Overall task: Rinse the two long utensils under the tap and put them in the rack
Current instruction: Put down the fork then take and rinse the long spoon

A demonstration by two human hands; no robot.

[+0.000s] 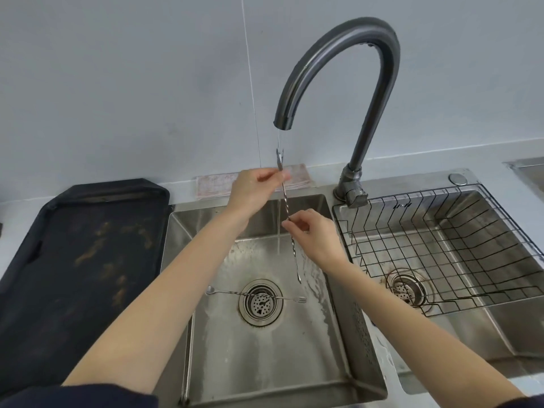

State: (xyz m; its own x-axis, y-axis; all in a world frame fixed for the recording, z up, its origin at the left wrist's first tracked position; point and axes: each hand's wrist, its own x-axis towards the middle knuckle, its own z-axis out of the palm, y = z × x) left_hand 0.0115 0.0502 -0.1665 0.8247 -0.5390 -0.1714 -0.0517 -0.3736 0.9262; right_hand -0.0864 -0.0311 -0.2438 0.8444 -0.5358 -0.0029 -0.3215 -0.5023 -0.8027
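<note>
Rinsing in hand: twisted bar utensil [285,198], held near upright in the water stream [278,231] so the flow can run down its length.
Left hand [253,189]: grip pinched on the utensil just below its forked top, which sits directly under the tap [338,83] spout; this steadies the upper end.
Right hand [312,234]: fingertips pinch the shaft lower down, apparently to turn or rub it in the flow; the lower end hangs free below the hand, over the basin.
Second utensil [256,295]: lies flat on the floor of the left sink [265,363], across the drain strainer [260,303], spoon end to the left, small fork end to the right; untouched by either hand, likely awaiting its rinse.
Rack [441,245]: black wire basket seated in the right sink [515,334], nothing visible in it; close to the right hand, so the transfer should be short.
Bench, left: dark stained tray [82,260].
Behind basin: folded cloth [212,184] by the wall.
Progress, judged: first rinse under way, neither utensil racked yet.
</note>
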